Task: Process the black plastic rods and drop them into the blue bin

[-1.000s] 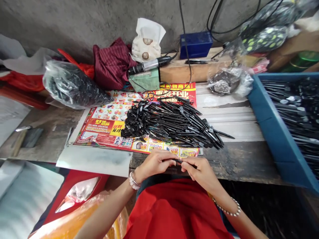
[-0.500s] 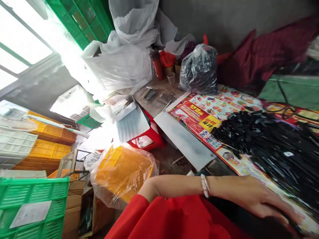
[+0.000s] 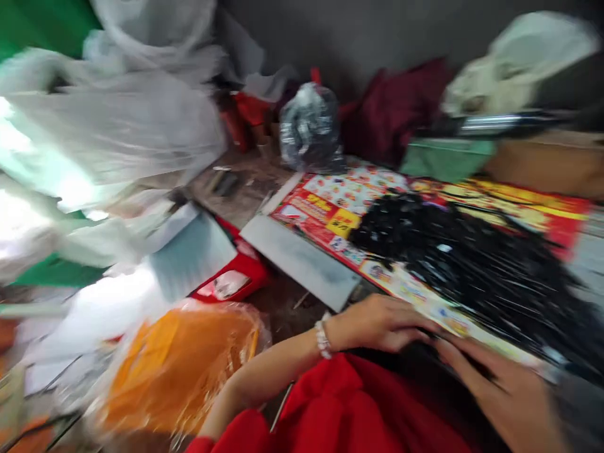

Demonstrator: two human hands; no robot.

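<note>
My left hand (image 3: 384,322), with a pale bracelet at the wrist, is at the table's near edge, its fingers curled together. My right hand (image 3: 500,377) comes in from the lower right, and its fingertips meet those of my left hand. Between them seems to be something small and dark, too blurred to make out. Just beyond both hands a large heap of thin black strips (image 3: 453,258) lies on a printed poster (image 3: 306,211) that covers the table.
An orange basket in clear plastic (image 3: 184,365) stands at the lower left, near a red stool (image 3: 236,277). A tied plastic bag (image 3: 311,129), a maroon cloth (image 3: 396,113) and a green box (image 3: 446,157) line the back. White wrapping (image 3: 132,119) covers the back left.
The view has swung to the right, so the table's right side shows. My right hand has come into view, and my left hand's fingers have drawn in against it.
</note>
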